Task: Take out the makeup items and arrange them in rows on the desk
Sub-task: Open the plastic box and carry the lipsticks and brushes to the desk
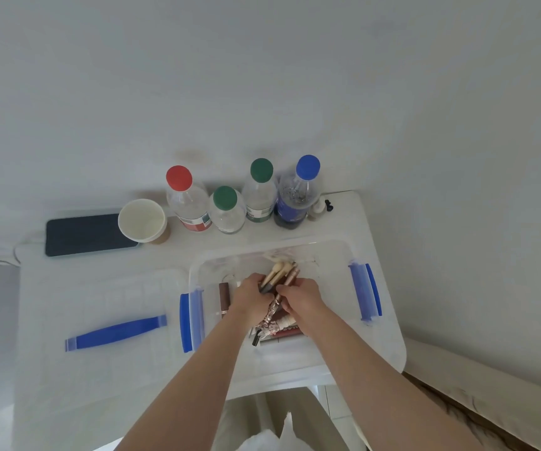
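Both hands are down in the clear bin [334,255] on the white counter [100,385] — the left hand [252,299] and right hand [301,296] each curled round one bundle of makeup brushes [282,275], bristles pointing away. A brown tube [224,297] and other items lie beneath. The lid [100,307] rests left of the bin; bottles [227,209], a cup [142,219] and phone [83,234] stand behind.

free: desk [100,379] front-left | blocked: bottles [227,209] rear, lid [106,307]
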